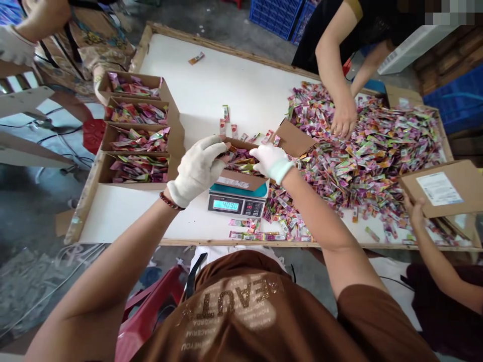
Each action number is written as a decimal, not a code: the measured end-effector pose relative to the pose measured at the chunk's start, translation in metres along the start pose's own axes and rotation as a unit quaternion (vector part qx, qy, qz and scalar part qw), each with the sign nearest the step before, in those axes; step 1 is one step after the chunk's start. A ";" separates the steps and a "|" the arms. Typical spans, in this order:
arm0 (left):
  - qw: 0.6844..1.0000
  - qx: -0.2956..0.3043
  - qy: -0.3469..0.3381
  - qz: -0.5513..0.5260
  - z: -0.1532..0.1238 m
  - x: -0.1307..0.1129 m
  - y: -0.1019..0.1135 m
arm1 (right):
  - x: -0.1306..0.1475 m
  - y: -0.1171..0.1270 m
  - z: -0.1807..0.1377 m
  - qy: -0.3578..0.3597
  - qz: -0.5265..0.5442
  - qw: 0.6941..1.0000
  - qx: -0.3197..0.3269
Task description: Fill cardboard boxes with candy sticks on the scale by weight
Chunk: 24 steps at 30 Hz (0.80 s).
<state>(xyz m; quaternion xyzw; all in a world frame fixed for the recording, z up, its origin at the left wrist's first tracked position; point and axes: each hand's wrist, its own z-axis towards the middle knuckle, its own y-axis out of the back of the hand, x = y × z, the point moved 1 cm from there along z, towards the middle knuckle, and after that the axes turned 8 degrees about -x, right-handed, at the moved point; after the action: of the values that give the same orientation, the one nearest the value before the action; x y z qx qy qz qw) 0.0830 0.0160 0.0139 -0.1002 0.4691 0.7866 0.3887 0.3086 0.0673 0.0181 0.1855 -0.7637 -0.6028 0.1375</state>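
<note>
Both my hands wear white gloves. My left hand (198, 168) grips the left rim of a small cardboard box (241, 178) full of colourful candy packets. My right hand (272, 162) rests with curled fingers on the packets at the box's right side. The box stands on a small digital scale (237, 203) with a lit display. A large heap of loose candy packets (370, 151) spreads over the right half of the white table (211, 85).
Several filled cardboard boxes (138, 133) sit stacked in a row at the table's left edge. Another person's bare hand (344, 118) reaches into the heap from the far side. A third person's hand (414, 208) holds a flat carton (443, 186) at right. Blue crates (277, 15) stand behind.
</note>
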 end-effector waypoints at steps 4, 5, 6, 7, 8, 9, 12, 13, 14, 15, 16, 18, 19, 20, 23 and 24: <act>1.000 0.021 0.006 0.002 0.001 0.006 -0.005 | 0.005 -0.011 0.027 0.006 -0.027 0.997 0.072; 1.000 0.025 0.011 0.000 -0.001 0.009 -0.006 | 0.000 -0.011 0.026 0.012 -0.013 0.998 0.060; 0.999 0.027 0.018 -0.003 -0.002 0.012 -0.007 | -0.005 -0.008 0.023 0.017 0.009 0.999 0.042; 0.999 0.030 0.025 -0.006 -0.004 0.016 -0.008 | -0.012 -0.004 0.017 0.021 0.039 0.999 0.021; 0.999 0.032 0.030 -0.009 -0.005 0.019 -0.008 | -0.020 0.003 0.008 0.025 0.080 0.996 -0.003; 0.999 0.035 0.033 -0.011 -0.005 0.022 -0.009 | -0.028 0.010 -0.003 0.029 0.132 0.990 -0.030; 0.999 0.035 0.032 -0.008 -0.005 0.027 -0.012 | -0.060 0.036 -0.049 0.015 0.270 0.956 -0.117; 0.999 0.031 0.030 -0.005 -0.004 0.028 -0.012 | -0.073 0.042 -0.067 0.000 0.288 0.948 -0.135; 0.999 0.027 0.029 -0.003 -0.004 0.029 -0.012 | -0.087 0.046 -0.086 -0.023 0.288 0.947 -0.140; 0.999 0.025 0.029 -0.003 -0.004 0.030 -0.011 | -0.101 0.046 -0.105 -0.047 0.282 0.949 -0.131; 0.999 0.026 0.029 -0.004 -0.003 0.031 -0.010 | -0.114 0.043 -0.123 -0.075 0.268 0.956 -0.097; 0.999 0.033 0.035 -0.007 -0.003 0.033 -0.007 | -0.137 0.029 -0.151 -0.151 0.240 0.959 -0.028; 0.998 0.037 0.040 -0.006 -0.002 0.034 -0.006 | -0.144 0.020 -0.160 -0.189 0.228 0.955 0.003; 0.998 0.041 0.043 -0.006 -0.001 0.035 -0.004 | -0.147 0.012 -0.164 -0.214 0.224 0.951 0.020; 0.998 0.043 0.038 -0.006 0.006 0.034 -0.005 | -0.132 0.000 -0.152 -0.184 0.251 0.950 -0.029; 0.999 0.040 0.032 -0.007 0.008 0.032 -0.006 | -0.121 0.001 -0.141 -0.147 0.263 0.951 -0.066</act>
<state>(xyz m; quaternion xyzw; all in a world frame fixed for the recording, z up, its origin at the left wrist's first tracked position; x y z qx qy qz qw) 0.0672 0.0412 -0.0024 -0.1135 0.5115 0.7610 0.3825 0.4772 -0.0006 0.0537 -0.1221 -0.7556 -0.6151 0.1893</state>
